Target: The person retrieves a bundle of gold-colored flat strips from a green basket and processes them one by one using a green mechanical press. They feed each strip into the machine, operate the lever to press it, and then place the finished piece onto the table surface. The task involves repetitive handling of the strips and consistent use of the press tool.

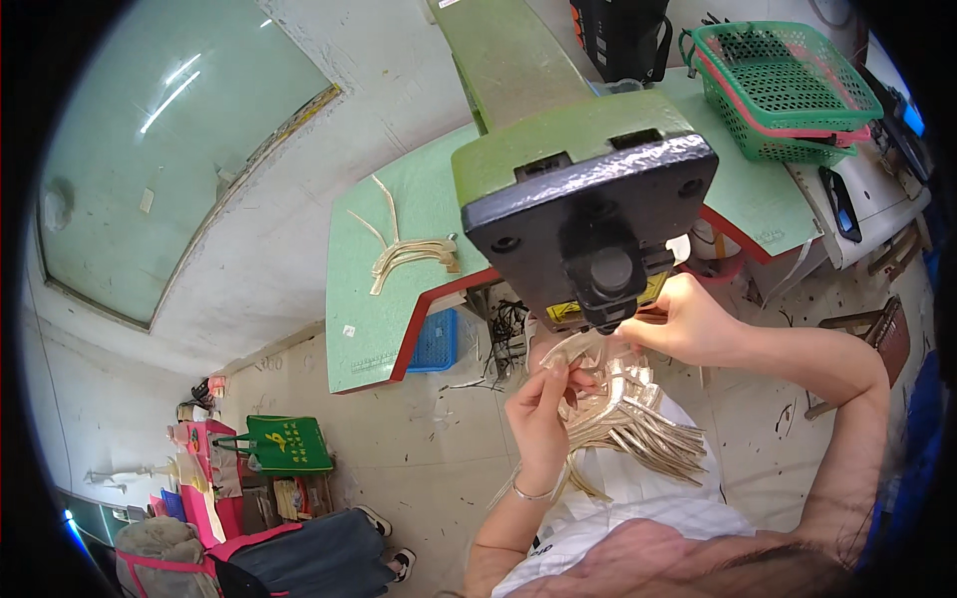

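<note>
Left hand [541, 404] pinching gold strap [570, 349]; right hand [688, 324] curling by green machine [588, 189], can't tell grip. Big bunch [638, 429] lying on lap [695, 490], small bunch [414, 254] on table [364, 329]; can't tell which done.

The green press [538, 90] is cut off at the top, as is the black bag [623, 35] behind it. Just beneath the press, the right hand's [690, 321] fingertips are partly hidden, their hold unclear.
</note>
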The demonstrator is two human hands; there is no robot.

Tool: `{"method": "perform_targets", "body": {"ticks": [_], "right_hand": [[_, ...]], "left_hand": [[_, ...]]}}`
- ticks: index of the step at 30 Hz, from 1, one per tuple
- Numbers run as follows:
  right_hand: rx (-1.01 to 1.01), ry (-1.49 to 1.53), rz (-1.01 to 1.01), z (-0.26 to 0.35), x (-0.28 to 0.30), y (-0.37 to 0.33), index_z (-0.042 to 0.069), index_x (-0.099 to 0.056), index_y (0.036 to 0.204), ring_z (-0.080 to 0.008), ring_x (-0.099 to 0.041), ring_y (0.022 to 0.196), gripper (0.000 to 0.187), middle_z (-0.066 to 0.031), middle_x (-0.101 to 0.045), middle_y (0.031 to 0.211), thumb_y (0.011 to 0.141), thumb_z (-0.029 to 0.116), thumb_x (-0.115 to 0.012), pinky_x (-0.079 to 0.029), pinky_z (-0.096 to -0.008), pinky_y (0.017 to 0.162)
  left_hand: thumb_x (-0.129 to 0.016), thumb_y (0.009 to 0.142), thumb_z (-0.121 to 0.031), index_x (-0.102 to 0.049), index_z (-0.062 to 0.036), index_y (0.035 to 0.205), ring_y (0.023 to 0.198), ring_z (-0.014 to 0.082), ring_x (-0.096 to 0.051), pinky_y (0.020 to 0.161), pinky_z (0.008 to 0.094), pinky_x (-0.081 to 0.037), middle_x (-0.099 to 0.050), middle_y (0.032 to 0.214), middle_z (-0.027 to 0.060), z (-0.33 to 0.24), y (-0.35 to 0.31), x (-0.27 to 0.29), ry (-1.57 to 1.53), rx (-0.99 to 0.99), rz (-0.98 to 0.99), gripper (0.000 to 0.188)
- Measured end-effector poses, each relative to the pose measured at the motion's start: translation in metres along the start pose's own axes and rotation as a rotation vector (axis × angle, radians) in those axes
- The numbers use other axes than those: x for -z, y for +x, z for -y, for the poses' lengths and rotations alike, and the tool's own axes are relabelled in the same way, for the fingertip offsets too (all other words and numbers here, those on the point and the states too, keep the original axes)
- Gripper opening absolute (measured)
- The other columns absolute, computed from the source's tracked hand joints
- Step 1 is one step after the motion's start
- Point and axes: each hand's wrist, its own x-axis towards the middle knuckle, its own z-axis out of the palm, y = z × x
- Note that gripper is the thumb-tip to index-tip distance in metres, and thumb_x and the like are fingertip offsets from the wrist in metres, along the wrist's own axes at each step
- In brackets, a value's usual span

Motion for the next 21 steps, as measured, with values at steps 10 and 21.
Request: {"method": "perform_targets", "body": {"ticks": [10, 21], "right_hand": [[0.091, -0.484, 0.034, 0.011, 0.014, 0.021, -0.003, -0.064, 0.086, -0.0253, -0.062, 0.066, 0.043, -0.0172, -0.063, 0.072, 0.074, 0.037, -0.07, -0.05, -0.0339, 0.064], [-0.314, -0.17, 0.456, 0.017, 0.076, 0.012, 0.003, -0.066, 0.088, -0.0072, -0.057, 0.06, 0.026, 0.0005, -0.06, 0.065, 0.084, 0.029, -0.064, -0.042, -0.0242, 0.051]], "left_hand": [[-0.059, 0.09, -0.011, -0.065, 0.0053, 0.089, 0.07, 0.0091, -0.057, 0.068, 0.0221, -0.045, -0.063, 0.074, 0.0038, -0.034, 0.032, -0.002, 0.546, -0.164, 0.225, 0.018], [-0.056, 0.092, -0.013, -0.067, 0.0068, 0.084, 0.056, 0.0108, -0.056, 0.051, 0.0217, -0.044, -0.062, 0.066, 0.0083, -0.027, 0.027, -0.002, 0.135, 0.066, 0.257, 0.024]]}}
